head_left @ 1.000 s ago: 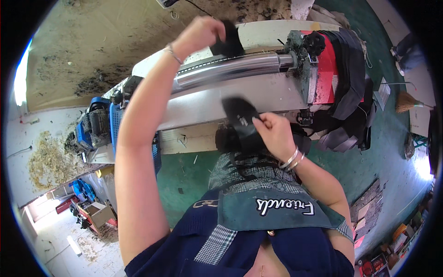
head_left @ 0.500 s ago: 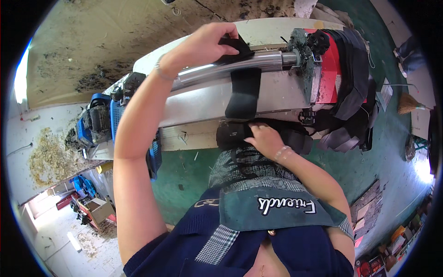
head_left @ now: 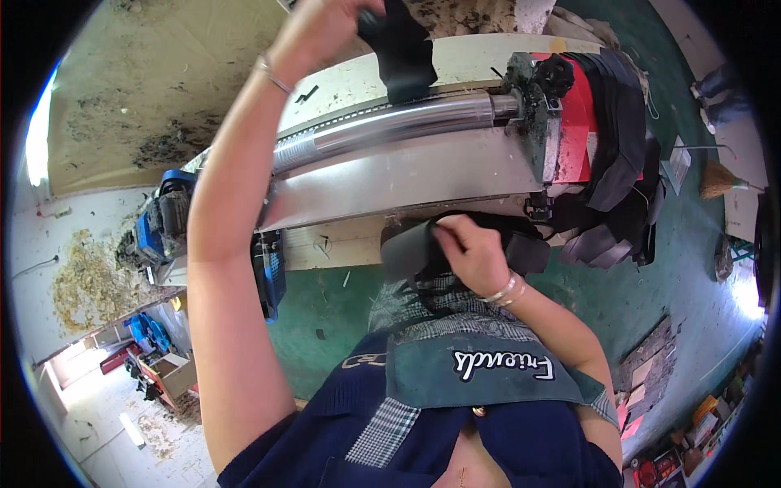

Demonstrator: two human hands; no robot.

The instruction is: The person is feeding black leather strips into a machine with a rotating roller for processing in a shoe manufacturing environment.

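My left hand (head_left: 321,31), blurred by motion, reaches over the far side of a machine with a long shiny metal roller (head_left: 407,119). Its fingers are closed on one end of a black sheet piece (head_left: 407,58), whose other end hangs down behind the roller. Close to my lap, my right hand (head_left: 478,259) pinches the edge of another black sheet piece (head_left: 409,250), which bends up from a pile of black pieces (head_left: 527,248). A bare pale metal feed plate (head_left: 407,171) lies between the roller and me.
A red end housing (head_left: 576,122) with a black knob stands at the roller's right, draped with black sheets (head_left: 614,122). More dark pieces (head_left: 598,244) hang below it. Blue plastic baskets (head_left: 268,272) are at the left. A broom (head_left: 720,180) leans at the far right.
The black piece on the feed plate has passed under the roller to the far side. My left hand has moved up and away with a black piece. My right hand has lifted another piece's edge.
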